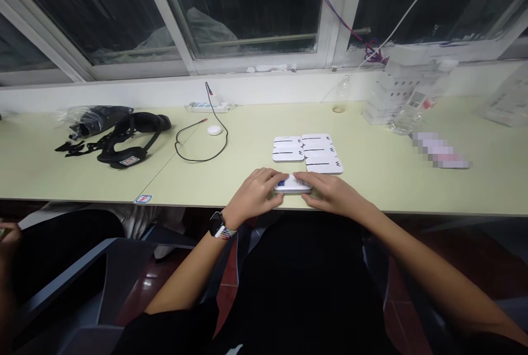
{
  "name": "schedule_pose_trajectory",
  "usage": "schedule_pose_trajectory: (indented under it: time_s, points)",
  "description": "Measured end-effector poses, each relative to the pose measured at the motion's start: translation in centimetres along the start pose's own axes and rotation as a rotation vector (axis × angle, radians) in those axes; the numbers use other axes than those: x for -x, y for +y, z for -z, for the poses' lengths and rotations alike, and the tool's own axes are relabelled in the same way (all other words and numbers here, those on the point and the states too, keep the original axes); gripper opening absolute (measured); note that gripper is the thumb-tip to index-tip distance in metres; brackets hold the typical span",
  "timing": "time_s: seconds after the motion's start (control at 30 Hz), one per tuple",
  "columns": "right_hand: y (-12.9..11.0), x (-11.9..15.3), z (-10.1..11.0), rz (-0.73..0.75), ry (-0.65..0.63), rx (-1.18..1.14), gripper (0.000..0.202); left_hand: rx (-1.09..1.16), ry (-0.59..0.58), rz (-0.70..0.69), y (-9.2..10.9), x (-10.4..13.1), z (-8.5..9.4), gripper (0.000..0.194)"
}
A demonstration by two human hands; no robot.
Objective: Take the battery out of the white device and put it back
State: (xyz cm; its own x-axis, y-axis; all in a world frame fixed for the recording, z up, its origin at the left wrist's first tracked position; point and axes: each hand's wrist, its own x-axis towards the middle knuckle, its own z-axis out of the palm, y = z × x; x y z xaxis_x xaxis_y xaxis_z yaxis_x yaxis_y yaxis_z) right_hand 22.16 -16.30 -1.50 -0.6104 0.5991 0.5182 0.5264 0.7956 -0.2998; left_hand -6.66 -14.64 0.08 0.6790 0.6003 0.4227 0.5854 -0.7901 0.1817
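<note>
A pale yellow-green table (251, 121) spanned the frame's middle beneath dark, white-framed windows (256, 9). A black strapped headset (142, 122) and a thin black cable (201, 161) lay left of centre; a clear plastic bottle (408, 116) stood at right. Five flat white rectangular pieces (325, 153) lay just above the flat white rectangular block (292, 183) at lower centre, its ends pinched by the fingers of the left hand (258, 189) and right hand (332, 194).

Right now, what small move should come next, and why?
Perhaps ease the white pack forward to the near end of the left column of cards: the left hand and right hand hold its ends, and that column shows two against three in the right column.
</note>
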Motion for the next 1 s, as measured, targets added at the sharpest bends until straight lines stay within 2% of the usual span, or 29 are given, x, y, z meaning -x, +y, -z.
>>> schedule_pose_trajectory:
  time_s: [0.1,0.17,0.33,0.53,0.63,0.73,1.0]
  points:
    - [0.0,-0.1,0.1,-0.034,0.022,-0.043,0.083,-0.027,0.001,-0.025,-0.1,0.0,-0.2,0.048]
    - [0.2,-0.1,0.1,-0.032,0.07,-0.042,0.091,-0.019,0.011,-0.035,-0.1,0.0,-0.2,0.048]
    - [1.0,0.3,-0.5,0.069,0.11,-0.058,0.059,0.026,0.033,-0.036,-0.6,0.1,-0.4,0.05]
    - [1.1,0.4,-0.7,0.032,0.156,-0.137,0.04,0.134,0.11,-0.023,-0.5,0.3,-0.3,0.04]
    - [0.7,0.1,-0.4,-0.045,0.2,-0.226,0.034,0.297,0.188,0.013,-0.1,0.2,0.0,0.038]
    - [0.3,-0.4,-0.2,-0.171,0.195,-0.325,0.033,0.456,0.219,0.108,0.1,0.1,0.2,0.033]
    - [0.0,-0.8,0.0,-0.35,0.172,-0.396,0.035,0.618,0.101,0.228,-0.4,0.0,0.1,0.044]
